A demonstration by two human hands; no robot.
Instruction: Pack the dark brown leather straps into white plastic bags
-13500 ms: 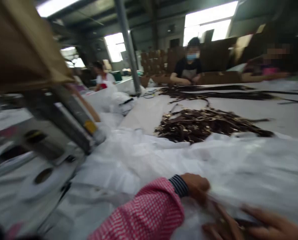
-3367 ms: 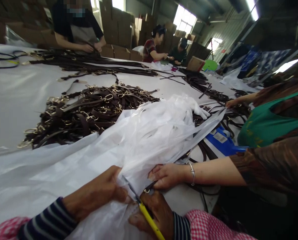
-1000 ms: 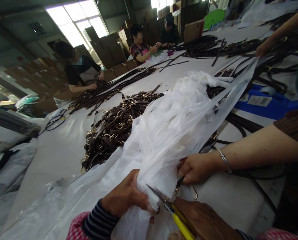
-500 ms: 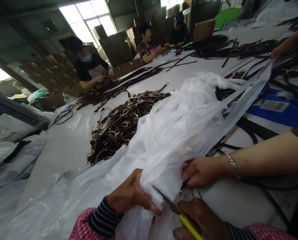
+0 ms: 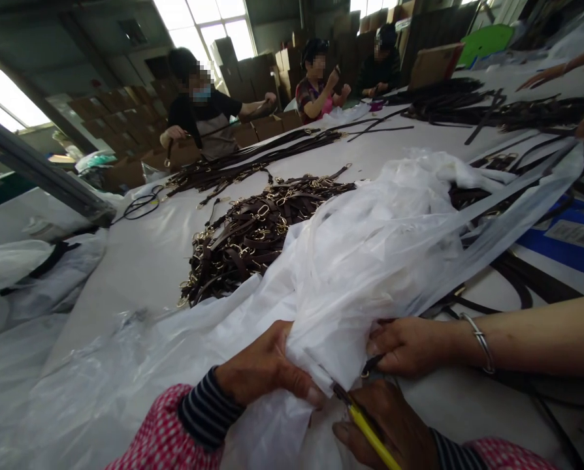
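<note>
Scissors (image 5: 365, 424) advanced deeper into plastic sheet (image 5: 370, 261), left hand (image 5: 267, 369) still gripping

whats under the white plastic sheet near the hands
Dark straps poke out from under the plastic sheet at its right edge, and the strap pile runs under its left edge. The middle is covered, so what lies there cannot be seen.

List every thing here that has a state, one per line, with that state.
Left hand: shut, pinching the plastic sheet.
Right hand: shut on the yellow-handled scissors.
Scissors: blades buried in the sheet; open or shut cannot be told.
White plastic sheet: bunched, pulled taut.
Co-worker's hand: pressed on the sheet's edge.
Brown straps: heaped loose on the table.
</note>
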